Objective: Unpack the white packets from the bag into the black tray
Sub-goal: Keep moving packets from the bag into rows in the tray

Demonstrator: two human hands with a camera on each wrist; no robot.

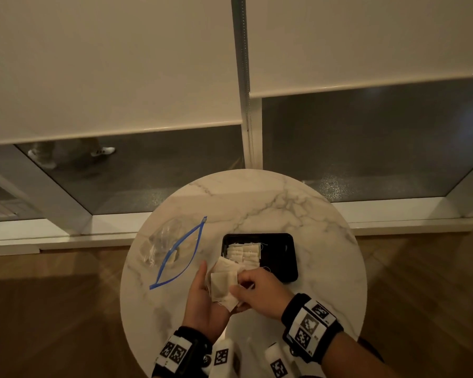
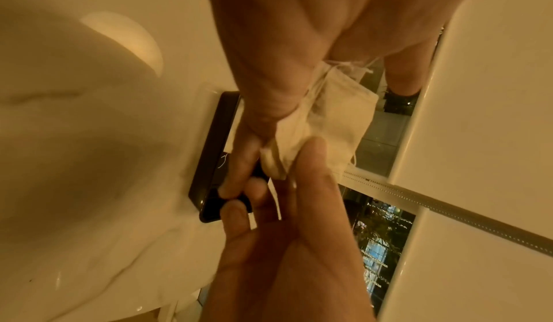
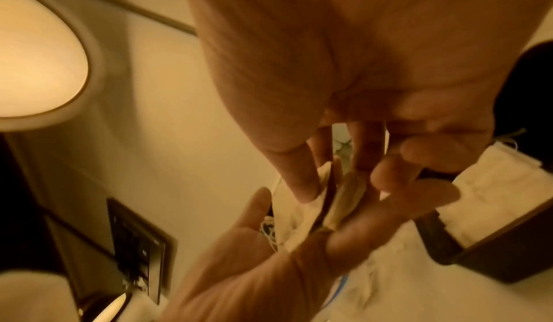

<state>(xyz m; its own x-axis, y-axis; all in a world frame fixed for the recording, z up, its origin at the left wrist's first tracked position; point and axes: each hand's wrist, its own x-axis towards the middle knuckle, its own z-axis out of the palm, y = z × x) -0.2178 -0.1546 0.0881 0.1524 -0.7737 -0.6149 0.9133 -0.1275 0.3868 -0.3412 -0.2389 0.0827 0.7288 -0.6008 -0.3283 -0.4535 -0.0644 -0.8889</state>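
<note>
Over the table's front, my left hand (image 1: 202, 293) lies palm up and cups a small stack of white packets (image 1: 224, 282) between thumb and fingers. My right hand (image 1: 247, 285) reaches in from the right and pinches packets in that stack (image 3: 344, 199) with thumb and fingertips. Just behind the hands sits the black tray (image 1: 284, 241), with several white packets (image 1: 243, 253) stacked in its left half. The clear zip bag (image 1: 170, 246) with a blue seal lies open at the table's left, a few packets showing inside.
All of this rests on a round marble table (image 1: 284, 208), with wooden floor around it. Behind the table are a low white sill and a window with blinds. Bare marble lies to the right of the tray.
</note>
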